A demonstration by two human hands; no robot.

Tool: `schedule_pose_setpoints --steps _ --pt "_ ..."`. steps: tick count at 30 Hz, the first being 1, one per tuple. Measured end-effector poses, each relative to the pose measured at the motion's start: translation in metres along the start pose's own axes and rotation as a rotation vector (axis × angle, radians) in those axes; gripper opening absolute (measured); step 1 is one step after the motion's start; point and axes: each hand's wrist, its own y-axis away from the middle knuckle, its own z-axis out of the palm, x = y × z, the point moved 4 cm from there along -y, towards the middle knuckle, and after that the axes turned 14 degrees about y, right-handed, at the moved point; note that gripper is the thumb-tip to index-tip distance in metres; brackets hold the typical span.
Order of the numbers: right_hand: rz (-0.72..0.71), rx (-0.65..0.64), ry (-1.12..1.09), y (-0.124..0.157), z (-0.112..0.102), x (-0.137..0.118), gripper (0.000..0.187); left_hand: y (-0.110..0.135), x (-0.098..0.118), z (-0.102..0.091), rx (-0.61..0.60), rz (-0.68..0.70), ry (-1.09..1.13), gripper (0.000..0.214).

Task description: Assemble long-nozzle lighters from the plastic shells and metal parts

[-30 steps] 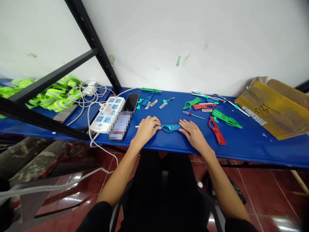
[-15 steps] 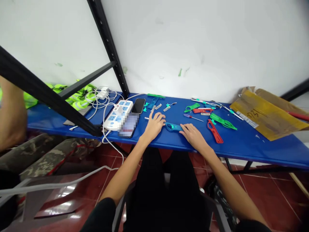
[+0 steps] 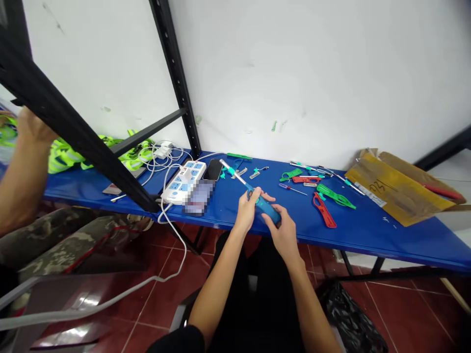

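A blue long-nosed lighter [image 3: 270, 210] is raised above the front part of the blue table, its silver metal tube slanting toward the upper left. My left hand [image 3: 247, 211] is closed round it near the trigger opening. At the lower end of the handle, my right hand [image 3: 285, 229] grips it between thumb and fingers. To the right lie a purple screwdriver [image 3: 293, 189], a red lighter shell half [image 3: 324, 210] and green lighter shells [image 3: 336, 196]. Small clear fuel tanks with teal parts [image 3: 254, 174] rest behind my hands.
A white power strip [image 3: 184, 182] with cables and two phones [image 3: 213, 170] is at the left. A yellow-taped cardboard box [image 3: 401, 189] stands at the right, near several metal lighter tubes [image 3: 307, 167]. A black rack post [image 3: 176, 73] rises at left; another person's arm [image 3: 25, 166] is beyond it.
The blue lighter has been lifted off the table and tilted, its tube now pointing up and left. Both hands have closed round it. The other person's arm has risen.
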Motion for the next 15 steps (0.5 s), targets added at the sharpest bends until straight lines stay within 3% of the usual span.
schedule_pose_setpoints --steps 2,4,11,15 --pt "0.109 -0.251 -0.171 0.001 0.008 -0.008 0.051 -0.001 0.005 0.005 -0.036 -0.002 -0.071 0.046" --pt "0.14 -0.402 -0.265 0.0 0.014 -0.01 0.049 0.002 0.006 0.006 -0.058 -0.011 -0.105 0.045" --pt "0.235 -0.269 -0.345 0.0 0.032 0.003 0.054 0.007 0.009 0.011 -0.127 -0.058 -0.236 0.04" --pt "0.249 -0.169 -0.33 0.01 0.028 0.005 0.056 0.006 0.014 0.02 -0.236 -0.275 -0.182 0.051"
